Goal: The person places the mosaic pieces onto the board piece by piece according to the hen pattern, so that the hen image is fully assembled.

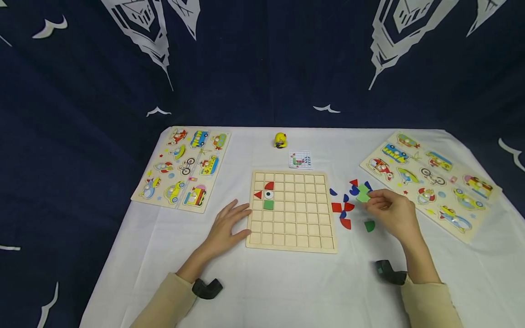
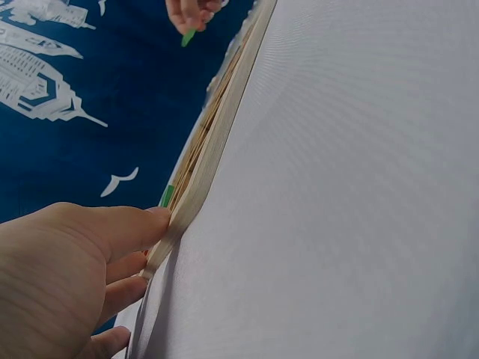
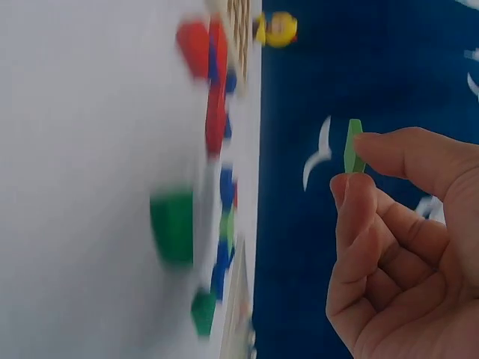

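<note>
The right hand [image 1: 393,214] pinched a light green flat square tile [image 1: 363,193] between thumb and fingertips, its other fingers curled; in the right wrist view the tile [image 3: 352,146] stood edge-on, lifted clear of the white tablecloth [image 1: 287,282]. It hung just above a scatter of loose red, blue and green flat pieces [image 1: 346,207] lying right of the square wooden grid board [image 1: 292,212], with a dark green quarter-round piece [image 1: 369,226] close beside the hand. The left hand [image 1: 225,228] lay flat and relaxed on the cloth, fingers nearly straight, their tips touching the board's left edge [image 2: 191,194], gripping nothing. On the board's upper left cells sat a red triangle [image 1: 258,195], a red quarter-round [image 1: 269,185], a white tile with a black eye [image 1: 268,195] and a green square [image 1: 268,205] beneath it. Beyond the board lay a small pattern card [image 1: 300,160] and a yellow toy figure [image 1: 280,140]. Two wooden vehicle peg puzzles lay at the table's sides, one on the left [image 1: 182,167] and one on the right [image 1: 430,182].
</note>
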Motion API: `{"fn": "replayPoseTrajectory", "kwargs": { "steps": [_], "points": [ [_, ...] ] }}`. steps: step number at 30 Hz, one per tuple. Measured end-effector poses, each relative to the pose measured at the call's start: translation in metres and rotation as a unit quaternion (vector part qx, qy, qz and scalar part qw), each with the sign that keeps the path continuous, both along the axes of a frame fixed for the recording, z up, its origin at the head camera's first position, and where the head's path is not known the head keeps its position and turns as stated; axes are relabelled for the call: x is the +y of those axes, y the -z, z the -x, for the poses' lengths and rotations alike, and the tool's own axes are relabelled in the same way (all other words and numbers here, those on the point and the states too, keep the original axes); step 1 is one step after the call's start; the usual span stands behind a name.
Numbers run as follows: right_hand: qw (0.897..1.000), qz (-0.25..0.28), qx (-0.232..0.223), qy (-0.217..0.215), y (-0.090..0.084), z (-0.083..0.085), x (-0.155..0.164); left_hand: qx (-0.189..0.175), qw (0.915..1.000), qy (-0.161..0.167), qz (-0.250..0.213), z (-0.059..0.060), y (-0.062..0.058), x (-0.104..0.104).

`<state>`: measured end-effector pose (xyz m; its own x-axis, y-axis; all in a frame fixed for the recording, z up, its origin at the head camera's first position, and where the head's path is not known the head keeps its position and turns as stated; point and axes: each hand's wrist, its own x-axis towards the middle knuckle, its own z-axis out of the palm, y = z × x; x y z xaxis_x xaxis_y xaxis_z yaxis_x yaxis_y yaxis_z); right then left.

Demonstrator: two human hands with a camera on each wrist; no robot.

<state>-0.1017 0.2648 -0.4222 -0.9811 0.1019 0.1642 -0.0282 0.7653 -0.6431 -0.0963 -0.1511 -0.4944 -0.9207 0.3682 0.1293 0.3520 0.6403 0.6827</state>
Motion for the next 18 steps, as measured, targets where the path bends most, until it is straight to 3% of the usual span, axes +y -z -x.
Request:
{"fn": "replayPoseTrajectory", "kwargs": {
  "steps": [8,18],
  "points": [
    [0.996,0.025,0.041,-0.074,0.004,-0.003,-0.059,-0.001,1.0,0.003,-0.003,0.0,-0.001,-0.001],
    [0.983,0.056,0.019,-0.175,0.01,0.003,-0.124,-0.005,1.0,0.007,0.001,0.0,-0.003,-0.002]
  ]
}}
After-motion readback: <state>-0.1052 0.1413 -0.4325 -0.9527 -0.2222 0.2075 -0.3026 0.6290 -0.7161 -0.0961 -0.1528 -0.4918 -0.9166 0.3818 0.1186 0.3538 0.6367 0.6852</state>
